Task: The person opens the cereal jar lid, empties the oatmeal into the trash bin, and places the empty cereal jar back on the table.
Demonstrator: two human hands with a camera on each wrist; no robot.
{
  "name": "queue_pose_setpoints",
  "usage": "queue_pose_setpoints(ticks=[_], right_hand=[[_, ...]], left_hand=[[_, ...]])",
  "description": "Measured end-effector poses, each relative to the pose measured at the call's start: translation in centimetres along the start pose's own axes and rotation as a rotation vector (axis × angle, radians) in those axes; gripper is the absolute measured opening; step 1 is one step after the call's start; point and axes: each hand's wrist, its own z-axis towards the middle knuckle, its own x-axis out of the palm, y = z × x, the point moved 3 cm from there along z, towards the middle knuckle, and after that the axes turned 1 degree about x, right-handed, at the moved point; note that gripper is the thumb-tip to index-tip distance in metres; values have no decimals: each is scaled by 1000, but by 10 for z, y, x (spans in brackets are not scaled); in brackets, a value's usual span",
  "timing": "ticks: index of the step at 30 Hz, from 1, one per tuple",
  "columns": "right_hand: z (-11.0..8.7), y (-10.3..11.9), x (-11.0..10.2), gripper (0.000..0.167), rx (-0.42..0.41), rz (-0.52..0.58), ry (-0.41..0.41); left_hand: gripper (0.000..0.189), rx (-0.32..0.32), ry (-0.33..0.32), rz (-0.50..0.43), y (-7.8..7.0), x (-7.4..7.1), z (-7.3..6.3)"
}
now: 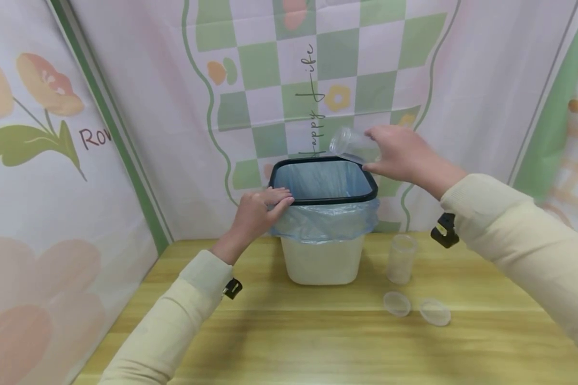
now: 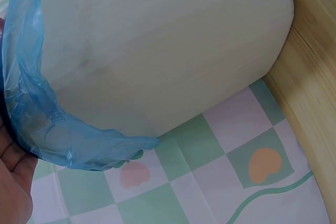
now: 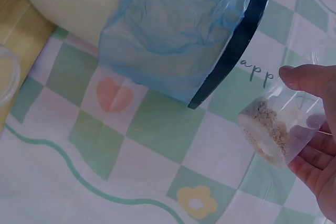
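Note:
My right hand (image 1: 400, 154) grips a clear plastic jar (image 1: 350, 145), tilted over the right back side of the bin's rim. Brown crumbs (image 3: 270, 124) lie inside that jar near its base, as the right wrist view shows. The white trash bin (image 1: 322, 262) stands upright on the table, lined with a blue plastic bag (image 1: 325, 222) folded down under a black rim ring (image 1: 332, 201). On the rim's left front corner, my left hand (image 1: 260, 211) holds the edge, with its fingers over the ring. Part of that hand is cut off in the left wrist view.
A second clear jar (image 1: 401, 259) stands without a lid to the right of the bin. Two round translucent lids, a left lid (image 1: 397, 303) and a right lid (image 1: 435, 312), lie in front of it. A patterned curtain (image 1: 260, 64) hangs behind the wooden table (image 1: 289, 342).

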Motion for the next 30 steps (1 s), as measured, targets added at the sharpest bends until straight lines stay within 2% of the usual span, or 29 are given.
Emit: queue_pose_setpoints(ticks=[7,11,14,30], right_hand=[[12,3,5,61,-21,-89,24],[16,5,8,58,-52,-176,34],[19,7,11,54,-99,-240,33],[24,16,25,20,-331,-425,-36]], left_hand=[[14,-13,12,4,-1,0,-1],[14,-13,16,6,-1,1,-1],[14,-15,22,10,-1,1,0],[14,-8,24,19,-1,-1,1]])
